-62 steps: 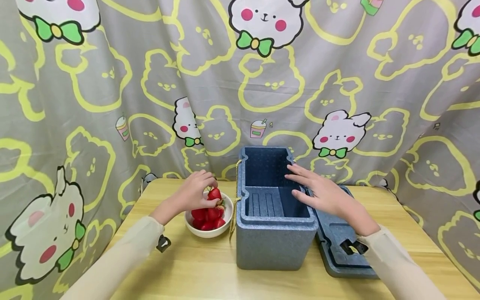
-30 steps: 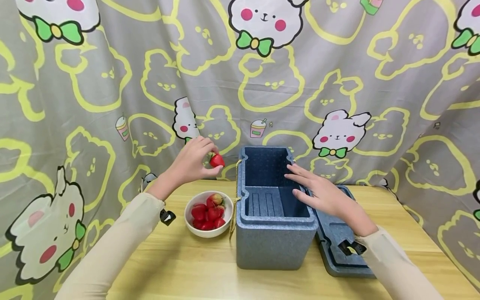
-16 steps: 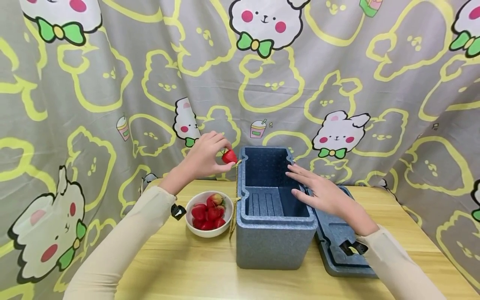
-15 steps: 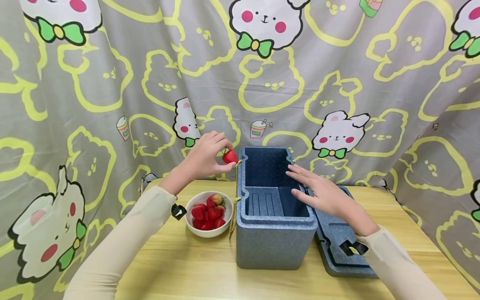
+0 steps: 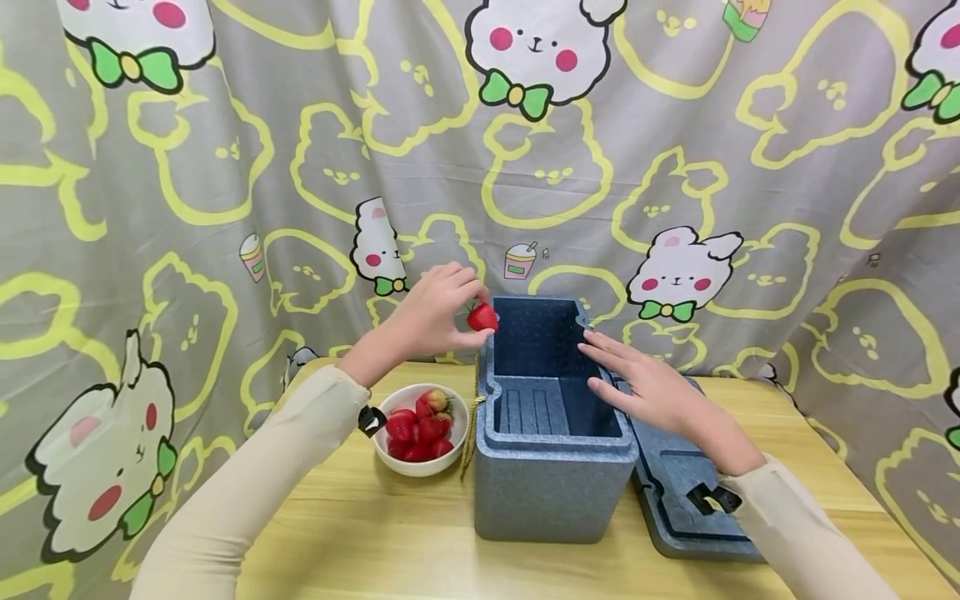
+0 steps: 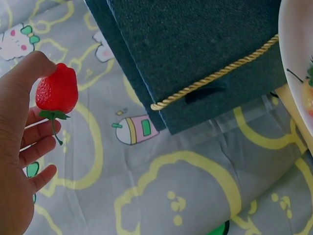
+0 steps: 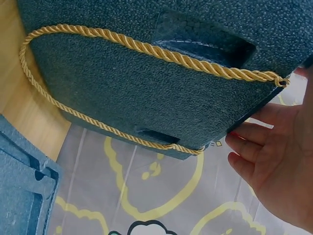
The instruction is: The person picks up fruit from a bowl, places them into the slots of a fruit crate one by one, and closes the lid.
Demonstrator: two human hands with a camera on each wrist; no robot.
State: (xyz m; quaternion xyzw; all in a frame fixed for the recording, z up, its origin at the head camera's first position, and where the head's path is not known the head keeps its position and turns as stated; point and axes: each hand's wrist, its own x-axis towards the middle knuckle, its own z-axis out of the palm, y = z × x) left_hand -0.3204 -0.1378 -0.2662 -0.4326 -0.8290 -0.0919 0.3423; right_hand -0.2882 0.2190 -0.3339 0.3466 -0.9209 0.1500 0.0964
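A red strawberry (image 5: 482, 317) with a green stem is pinched between the thumb and fingers of my left hand (image 5: 438, 310), at the left rim of a blue-grey foam box (image 5: 555, 500). In the left wrist view the strawberry (image 6: 57, 90) hangs stem down in that view, the other fingers loosely bent. My right hand (image 5: 652, 385) lies with fingers extended at the box's right rim. The right wrist view shows these fingers (image 7: 249, 142) beside the box edge. The box has no lid on, and its ribbed floor shows.
Left of the box stands a white bowl (image 5: 386, 457) with several strawberries (image 5: 420, 429). The box's lid (image 5: 693, 500) lies on the wooden table (image 5: 360, 542) to the right. A gold rope (image 7: 146, 49) runs along the box's side. A patterned curtain (image 5: 555, 167) hangs behind.
My left hand has lifted a strawberry out of the bowl and carried it up and right to the box's left rim. The right hand has stayed at the box's right rim.
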